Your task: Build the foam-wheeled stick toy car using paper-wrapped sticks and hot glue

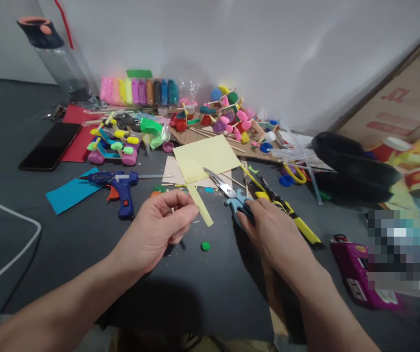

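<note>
- L hand (162, 222): grip pinches yellow strip (200, 205) just above tabletop (85, 234).
- R hand (268, 230): grip clenched on pliers (226, 189), tips nr strip.
- Green ball (205, 246) btw hands.

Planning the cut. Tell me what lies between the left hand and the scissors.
In the head view, the yellow paper strip, pinched by the left hand, fills the gap to the scissors; a small green ball lies on the mat nearby.
</note>
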`<state>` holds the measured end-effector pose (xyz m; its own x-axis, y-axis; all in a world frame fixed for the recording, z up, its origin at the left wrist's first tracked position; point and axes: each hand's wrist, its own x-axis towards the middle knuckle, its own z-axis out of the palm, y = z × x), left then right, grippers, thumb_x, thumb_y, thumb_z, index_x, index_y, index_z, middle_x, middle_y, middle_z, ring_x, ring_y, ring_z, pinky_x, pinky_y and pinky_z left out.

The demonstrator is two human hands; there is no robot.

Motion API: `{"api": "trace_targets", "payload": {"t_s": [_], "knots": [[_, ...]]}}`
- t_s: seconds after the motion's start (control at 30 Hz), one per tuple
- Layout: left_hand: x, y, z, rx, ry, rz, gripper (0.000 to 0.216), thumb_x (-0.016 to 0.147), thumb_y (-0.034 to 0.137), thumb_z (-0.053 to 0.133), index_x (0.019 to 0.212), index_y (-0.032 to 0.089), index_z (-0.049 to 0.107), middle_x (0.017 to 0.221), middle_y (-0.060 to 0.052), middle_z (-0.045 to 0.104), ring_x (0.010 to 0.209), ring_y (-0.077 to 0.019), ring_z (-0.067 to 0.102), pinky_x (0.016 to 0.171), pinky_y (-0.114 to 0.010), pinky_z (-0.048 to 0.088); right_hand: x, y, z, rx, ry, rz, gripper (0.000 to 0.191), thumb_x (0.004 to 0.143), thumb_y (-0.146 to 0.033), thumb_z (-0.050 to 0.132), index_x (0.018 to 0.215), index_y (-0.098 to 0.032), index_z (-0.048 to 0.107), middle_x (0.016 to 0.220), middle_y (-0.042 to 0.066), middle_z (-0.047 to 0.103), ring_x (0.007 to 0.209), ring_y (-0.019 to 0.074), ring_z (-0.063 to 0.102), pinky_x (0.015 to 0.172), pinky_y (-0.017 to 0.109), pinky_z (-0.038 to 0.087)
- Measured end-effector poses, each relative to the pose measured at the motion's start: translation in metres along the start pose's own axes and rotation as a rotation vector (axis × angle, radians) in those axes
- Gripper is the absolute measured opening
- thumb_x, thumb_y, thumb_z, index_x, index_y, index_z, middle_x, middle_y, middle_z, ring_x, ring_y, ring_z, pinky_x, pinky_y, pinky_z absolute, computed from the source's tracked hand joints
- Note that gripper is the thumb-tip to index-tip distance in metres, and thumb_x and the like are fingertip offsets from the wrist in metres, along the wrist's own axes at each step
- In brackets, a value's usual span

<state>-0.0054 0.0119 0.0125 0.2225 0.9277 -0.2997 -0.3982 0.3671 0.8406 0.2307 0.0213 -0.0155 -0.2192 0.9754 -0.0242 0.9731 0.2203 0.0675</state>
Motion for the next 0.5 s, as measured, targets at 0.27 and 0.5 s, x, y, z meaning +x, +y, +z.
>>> {"api": "trace_targets", "payload": {"t_s": [0.27,0.5], "knots": [[0.0,0.0,-0.004,0.05,0.051,0.076,0.019,0.079,0.023,0.076,0.067,0.018,0.061,0.052,0.008,0.041,0.043,-0.0037,0.028,0.041,-0.018,0.02,0.0,0.011,0.006,0.057,-0.002,0.004,0.011,0.089,-0.018,0.054,0.079,-0.019,0.06,0.081,0.008,0.064,0.069,0.0239,0.062,0.062,0.034,0.038],[0.0,0.003,-0.005,0.03,0.113,0.124,0.017,0.079,0.022,0.076,0.069,0.018,0.063,0.052,0.008,0.043,0.042,-0.0034,0.028,0.04,-0.018,0.02,-0.002,0.01,-0.004,0.506,0.061,0.131,0.024,0.088,-0.036,0.058,0.104,-0.02,0.067,0.086,0.007,0.075,0.072,0.0236,0.07,0.063,0.032,0.05]]}}
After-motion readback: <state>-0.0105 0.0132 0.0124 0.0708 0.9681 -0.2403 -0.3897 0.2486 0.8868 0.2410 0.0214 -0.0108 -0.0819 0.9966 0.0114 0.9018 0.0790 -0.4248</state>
